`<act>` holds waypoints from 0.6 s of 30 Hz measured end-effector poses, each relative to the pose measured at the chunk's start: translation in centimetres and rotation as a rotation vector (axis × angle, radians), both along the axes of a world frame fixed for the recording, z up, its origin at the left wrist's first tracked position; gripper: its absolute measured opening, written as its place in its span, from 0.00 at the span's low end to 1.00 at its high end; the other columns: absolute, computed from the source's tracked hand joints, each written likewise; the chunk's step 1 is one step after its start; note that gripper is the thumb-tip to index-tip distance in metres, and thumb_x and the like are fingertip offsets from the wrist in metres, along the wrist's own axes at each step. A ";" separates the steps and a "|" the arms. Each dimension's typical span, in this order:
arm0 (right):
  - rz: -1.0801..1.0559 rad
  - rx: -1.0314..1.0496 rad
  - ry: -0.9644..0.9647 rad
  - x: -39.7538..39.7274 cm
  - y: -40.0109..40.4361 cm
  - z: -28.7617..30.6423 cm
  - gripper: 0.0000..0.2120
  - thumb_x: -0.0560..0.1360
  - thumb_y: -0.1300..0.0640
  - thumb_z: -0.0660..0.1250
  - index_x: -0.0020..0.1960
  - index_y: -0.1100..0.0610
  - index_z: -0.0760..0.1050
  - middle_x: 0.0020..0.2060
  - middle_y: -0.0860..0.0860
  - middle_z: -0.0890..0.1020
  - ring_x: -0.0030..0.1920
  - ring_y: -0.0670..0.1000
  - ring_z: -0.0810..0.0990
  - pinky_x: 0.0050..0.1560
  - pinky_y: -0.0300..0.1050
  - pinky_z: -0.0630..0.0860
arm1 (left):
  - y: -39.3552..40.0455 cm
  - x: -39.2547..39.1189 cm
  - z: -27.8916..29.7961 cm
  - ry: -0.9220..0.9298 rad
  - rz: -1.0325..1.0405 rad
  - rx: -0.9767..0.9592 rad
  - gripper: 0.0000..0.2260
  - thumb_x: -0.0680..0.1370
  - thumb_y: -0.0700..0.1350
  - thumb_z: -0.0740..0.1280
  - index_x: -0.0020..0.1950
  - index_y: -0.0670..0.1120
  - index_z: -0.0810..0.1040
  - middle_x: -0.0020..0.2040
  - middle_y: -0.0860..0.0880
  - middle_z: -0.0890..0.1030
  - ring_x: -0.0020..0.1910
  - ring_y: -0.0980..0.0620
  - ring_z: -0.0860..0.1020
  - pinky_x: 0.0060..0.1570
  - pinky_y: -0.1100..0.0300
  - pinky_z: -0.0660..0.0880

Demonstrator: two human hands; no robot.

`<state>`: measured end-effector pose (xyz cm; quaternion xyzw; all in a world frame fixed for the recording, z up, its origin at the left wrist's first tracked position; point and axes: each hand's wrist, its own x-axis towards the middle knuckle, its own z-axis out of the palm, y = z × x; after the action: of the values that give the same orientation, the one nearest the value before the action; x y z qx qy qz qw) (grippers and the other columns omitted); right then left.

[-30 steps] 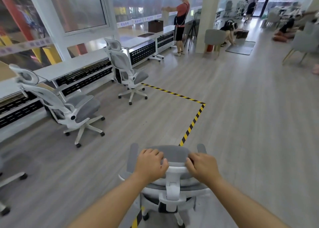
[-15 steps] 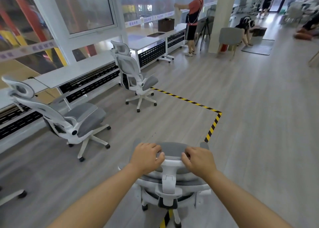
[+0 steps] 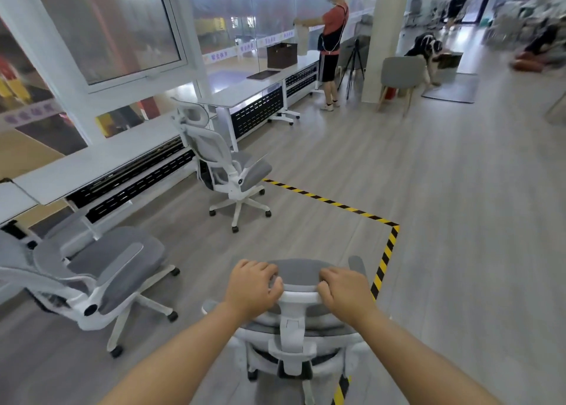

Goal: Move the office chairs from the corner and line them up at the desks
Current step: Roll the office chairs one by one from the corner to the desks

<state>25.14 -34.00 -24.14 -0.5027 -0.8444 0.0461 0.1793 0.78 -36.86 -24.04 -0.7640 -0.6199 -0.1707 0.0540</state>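
Note:
A grey-and-white office chair (image 3: 298,337) stands right in front of me, seen from behind. My left hand (image 3: 251,288) and my right hand (image 3: 344,291) both grip the top of its headrest (image 3: 298,274), fingers curled over the edge. Two more office chairs stand at the white desks (image 3: 101,162) along the window: one (image 3: 228,171) ahead, and one (image 3: 101,279) at the left with its back reclined.
Yellow-black tape (image 3: 384,257) marks a corner on the wood floor. A person (image 3: 330,40) stands at the far desk beside a brown box (image 3: 281,55). A pillar (image 3: 382,36), a tripod (image 3: 352,64) and a grey chair (image 3: 398,73) stand beyond. Open floor lies to the right.
I have moved forward with the chair in both hands. The two chairs at the desks and the tape corner now lie closer and lower in view.

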 end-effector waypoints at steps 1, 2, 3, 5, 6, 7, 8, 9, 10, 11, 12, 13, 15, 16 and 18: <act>-0.009 -0.007 0.008 -0.4 2.1 -0.1 0.16 0.74 0.47 0.50 0.39 0.52 0.73 0.31 0.45 0.71 0.30 0.48 0.68 0.28 0.41 0.59 | 2.2 -0.5 0.0 -0.003 -0.009 0.002 0.13 0.76 0.55 0.58 0.42 0.51 0.79 0.35 0.55 0.79 0.33 0.53 0.73 0.44 0.54 0.72; -0.025 -0.015 0.015 -0.8 4.1 -0.1 0.17 0.74 0.47 0.49 0.40 0.52 0.74 0.32 0.45 0.71 0.31 0.48 0.68 0.29 0.43 0.62 | 4.5 -0.9 0.1 0.000 -0.019 0.006 0.13 0.76 0.55 0.57 0.43 0.51 0.79 0.35 0.55 0.79 0.33 0.53 0.74 0.44 0.55 0.71; -0.041 -0.022 0.015 -1.3 6.2 -0.1 0.17 0.74 0.47 0.49 0.40 0.51 0.74 0.33 0.45 0.71 0.32 0.48 0.69 0.30 0.43 0.63 | 6.8 -1.4 0.1 0.013 -0.031 0.014 0.14 0.76 0.55 0.57 0.44 0.51 0.80 0.36 0.55 0.80 0.34 0.53 0.74 0.45 0.55 0.71; -0.069 -0.037 0.007 -2.3 10.0 0.1 0.18 0.74 0.46 0.47 0.40 0.51 0.73 0.34 0.44 0.71 0.33 0.47 0.68 0.30 0.42 0.60 | 11.2 -2.3 0.2 0.027 -0.070 0.013 0.16 0.77 0.56 0.56 0.46 0.51 0.81 0.38 0.55 0.81 0.36 0.53 0.75 0.46 0.56 0.69; -0.090 -0.049 -0.002 -2.8 11.8 0.3 0.18 0.74 0.45 0.46 0.39 0.50 0.72 0.33 0.44 0.71 0.32 0.47 0.69 0.30 0.41 0.60 | 13.5 -2.7 0.4 0.027 -0.089 0.000 0.16 0.77 0.56 0.55 0.47 0.51 0.81 0.39 0.55 0.81 0.37 0.54 0.75 0.47 0.56 0.69; -0.111 -0.053 -0.017 -3.3 13.6 0.5 0.19 0.75 0.44 0.46 0.38 0.50 0.72 0.33 0.45 0.72 0.32 0.47 0.69 0.30 0.41 0.60 | 15.8 -3.2 0.4 0.034 -0.104 -0.007 0.17 0.77 0.57 0.55 0.47 0.51 0.81 0.40 0.55 0.81 0.37 0.54 0.75 0.48 0.56 0.69; -0.127 -0.051 -0.037 -3.8 15.4 0.8 0.21 0.75 0.44 0.46 0.37 0.50 0.73 0.32 0.46 0.73 0.32 0.47 0.70 0.30 0.41 0.61 | 18.1 -3.6 0.4 0.047 -0.111 -0.009 0.17 0.77 0.57 0.55 0.48 0.52 0.81 0.41 0.55 0.82 0.38 0.54 0.75 0.49 0.56 0.69; -0.143 -0.049 -0.053 -4.2 17.3 1.0 0.22 0.76 0.43 0.47 0.36 0.50 0.74 0.32 0.46 0.74 0.33 0.47 0.71 0.30 0.40 0.62 | 20.4 -4.0 0.3 0.056 -0.119 -0.015 0.17 0.77 0.57 0.55 0.48 0.52 0.81 0.42 0.55 0.82 0.39 0.53 0.75 0.50 0.55 0.69; -0.164 -0.050 -0.057 -4.5 19.3 1.1 0.22 0.77 0.43 0.48 0.37 0.50 0.75 0.32 0.47 0.75 0.33 0.47 0.71 0.29 0.39 0.62 | 22.8 -4.4 0.3 0.059 -0.134 -0.014 0.17 0.77 0.57 0.55 0.49 0.52 0.81 0.43 0.55 0.82 0.40 0.53 0.75 0.51 0.54 0.70; -0.187 -0.054 -0.056 -4.8 21.3 1.0 0.22 0.77 0.43 0.48 0.37 0.50 0.75 0.32 0.47 0.76 0.33 0.46 0.71 0.29 0.38 0.61 | 25.2 -4.6 0.3 0.059 -0.155 -0.007 0.17 0.77 0.57 0.55 0.49 0.51 0.81 0.44 0.55 0.82 0.40 0.52 0.76 0.51 0.54 0.70; -0.209 -0.058 -0.057 -5.0 23.1 1.0 0.22 0.78 0.43 0.48 0.37 0.50 0.76 0.32 0.46 0.76 0.33 0.46 0.72 0.28 0.37 0.61 | 27.4 -4.8 0.3 0.067 -0.173 0.001 0.17 0.77 0.57 0.55 0.48 0.51 0.81 0.43 0.54 0.82 0.40 0.52 0.76 0.51 0.53 0.70; -0.224 -0.058 -0.062 -5.2 24.9 0.9 0.22 0.78 0.43 0.48 0.37 0.50 0.76 0.32 0.46 0.76 0.33 0.46 0.72 0.29 0.36 0.63 | 29.6 -4.9 0.3 0.071 -0.183 0.007 0.16 0.77 0.56 0.56 0.47 0.51 0.81 0.43 0.54 0.82 0.39 0.51 0.75 0.50 0.53 0.70; -0.250 -0.054 -0.066 -5.3 28.2 0.7 0.23 0.77 0.42 0.47 0.38 0.49 0.77 0.32 0.45 0.76 0.33 0.46 0.73 0.30 0.36 0.68 | 33.4 -4.9 0.3 0.074 -0.197 0.020 0.16 0.77 0.56 0.56 0.45 0.50 0.80 0.41 0.54 0.82 0.38 0.52 0.75 0.49 0.53 0.71; -0.266 -0.058 -0.061 -5.2 29.8 0.5 0.23 0.77 0.42 0.47 0.38 0.49 0.77 0.31 0.45 0.76 0.32 0.46 0.73 0.29 0.36 0.67 | 35.2 -4.9 0.3 0.076 -0.208 0.013 0.16 0.77 0.56 0.56 0.45 0.50 0.80 0.41 0.54 0.82 0.38 0.52 0.75 0.49 0.53 0.71; -0.293 -0.066 -0.044 -5.3 33.0 0.5 0.23 0.77 0.42 0.48 0.36 0.49 0.76 0.30 0.46 0.75 0.31 0.46 0.72 0.28 0.35 0.64 | 39.1 -4.8 0.6 0.074 -0.236 -0.004 0.17 0.78 0.56 0.55 0.47 0.50 0.81 0.42 0.53 0.82 0.40 0.51 0.76 0.50 0.53 0.71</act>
<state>19.87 -1.00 -23.62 -0.6272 -0.7636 0.0362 0.1487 -4.02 2.22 -23.49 -0.8374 -0.5238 -0.1463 0.0546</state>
